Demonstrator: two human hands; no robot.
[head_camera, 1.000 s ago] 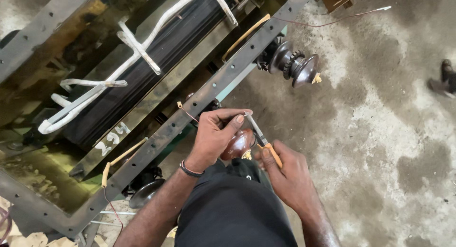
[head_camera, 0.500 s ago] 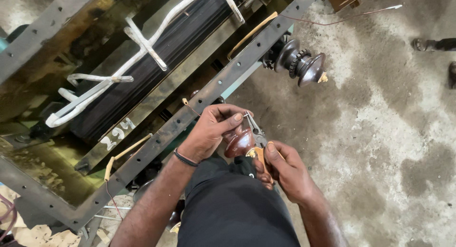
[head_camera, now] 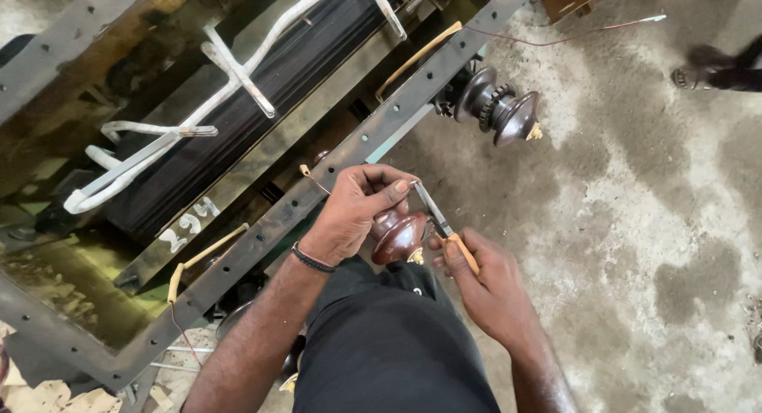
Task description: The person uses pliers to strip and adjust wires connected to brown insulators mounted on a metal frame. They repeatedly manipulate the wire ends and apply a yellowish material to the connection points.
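Two hands work at the brown porcelain bushing (head_camera: 399, 237) beside the steel frame rail (head_camera: 262, 222): the left hand (head_camera: 353, 210) now pinches the knife (head_camera: 444, 225) blade tip, having released the bushing, while the right hand (head_camera: 484, 282) stays closed on its handle.

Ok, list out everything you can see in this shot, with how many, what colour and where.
Ribbed insulator: one, brown, centre, under the left hand.
Second ribbed insulator: one, dark brown, upper centre, sticking out from the frame rail.
Knife: one, metal blade with an orange handle, centre, blade tip at the left fingers.
Frame rail: one, dark metal with holes, running diagonally from lower left to top centre.
Black block: one, upper left, inside the frame.
White straps: several, white, over the black block.
Concrete floor: grey, stained, right side.
Another person's foot: one, top right.
Left hand: on the near insulator.
Right hand: holding the knife handle.
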